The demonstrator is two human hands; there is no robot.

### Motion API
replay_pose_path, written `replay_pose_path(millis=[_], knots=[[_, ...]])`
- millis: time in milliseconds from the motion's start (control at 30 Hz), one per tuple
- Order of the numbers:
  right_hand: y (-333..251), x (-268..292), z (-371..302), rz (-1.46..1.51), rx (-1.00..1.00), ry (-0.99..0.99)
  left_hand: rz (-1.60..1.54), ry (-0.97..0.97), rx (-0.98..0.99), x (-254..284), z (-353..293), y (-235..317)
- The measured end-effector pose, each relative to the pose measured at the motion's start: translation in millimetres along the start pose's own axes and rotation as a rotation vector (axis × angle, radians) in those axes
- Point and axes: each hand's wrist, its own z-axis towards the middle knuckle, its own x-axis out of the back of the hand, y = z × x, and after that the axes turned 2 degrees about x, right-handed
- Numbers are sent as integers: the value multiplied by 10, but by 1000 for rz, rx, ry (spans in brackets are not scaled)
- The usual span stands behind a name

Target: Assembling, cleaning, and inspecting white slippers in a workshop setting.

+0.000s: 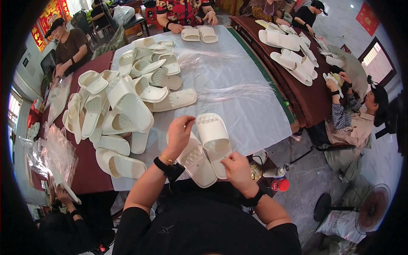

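Two white slide slippers lie side by side at the table's near edge, toes pointing away from me. My left hand (180,132) is closed in a pinch beside the toe of the right-hand slipper (213,132); what its fingertips hold, if anything, is too small to make out. My right hand (240,171) pinches the heel edge of that same slipper. The other slipper (199,166) sits partly behind my left wrist and overlaps the first one's side. A large heap of white slippers (129,102) rises to the left of my hands.
Pale sheeting (255,127) covers the table, with bundles of fine whitish strands (238,93) across it. Clear plastic bags (55,157) are at the left. Co-workers sit around; one across handles a slipper pair (199,35). A red-lidded jar (280,184) and a fan (372,208) stand right.
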Motion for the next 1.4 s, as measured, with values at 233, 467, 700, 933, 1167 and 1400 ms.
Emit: replay_pose_path(millis=[233,467,700,933,1167,1400], knots=[[-114,-443,55,258,151,-44,-114,-203,25,-464,82,-229],[355,-622,347,188,282,-8,-87,-302,168,-512,306,-265],[515,-693,429,125,328,-36,-3,-476,164,-577,461,-402],[499,-688,484,112,332,-46,-85,-589,141,-635,521,-425],[582,-839,536,106,362,25,-204,-678,231,-594,531,-385],[574,-887,515,157,293,18,-116,-600,252,-569,520,-401]])
